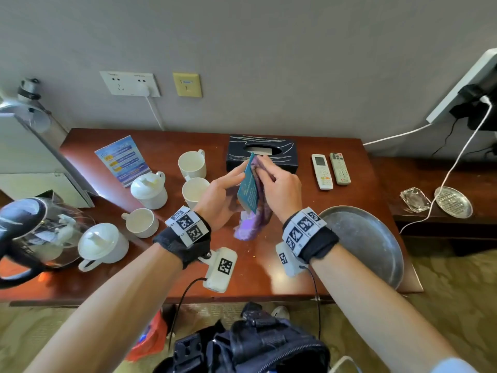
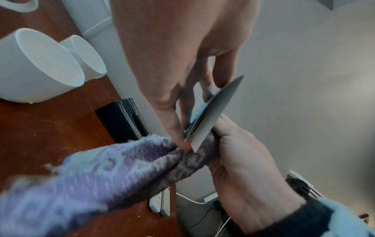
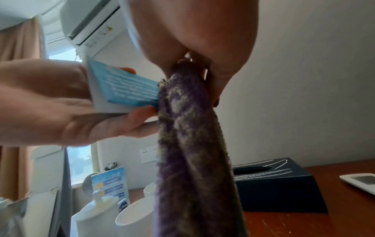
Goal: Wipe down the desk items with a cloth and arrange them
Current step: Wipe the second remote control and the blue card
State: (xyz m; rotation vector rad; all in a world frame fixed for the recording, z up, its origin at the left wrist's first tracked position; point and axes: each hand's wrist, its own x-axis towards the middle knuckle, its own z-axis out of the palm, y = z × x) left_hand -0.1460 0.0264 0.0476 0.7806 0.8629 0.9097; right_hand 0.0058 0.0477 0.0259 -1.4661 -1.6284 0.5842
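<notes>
The left hand (image 1: 219, 193) pinches 1 folded blue card (image 1: 248, 189) between thumb and fingers, holding it up above the middle of the wooden desk (image 1: 269, 265). The right hand (image 1: 279, 189) grips 1 purple cloth (image 1: 252, 222), bunched in its fingers and pressed against the card's right face; the rest of the cloth hangs toward the desk. The card carries lines of white print, too small to read.

On the desk's left part stand 3 open white mugs (image 1: 192, 164) and 2 lidded white mugs (image 1: 149, 188), plus 1 glass kettle (image 1: 35, 232) at the left edge. Behind them leans 1 blue display card (image 1: 122, 160) with yellow and white banners, its writing unreadable. 1 dark tissue box (image 1: 262, 153) with white streaks sits at the back, just beyond the hands. To its right 2 remote controls (image 1: 330, 170) lie side by side, the left one with a screen. 1 round metal tray (image 1: 376, 238) rests at the front right corner. On the lower shelf further right are 1 glass ashtray (image 1: 415, 199) and 1 small metal dish (image 1: 453, 201).
</notes>
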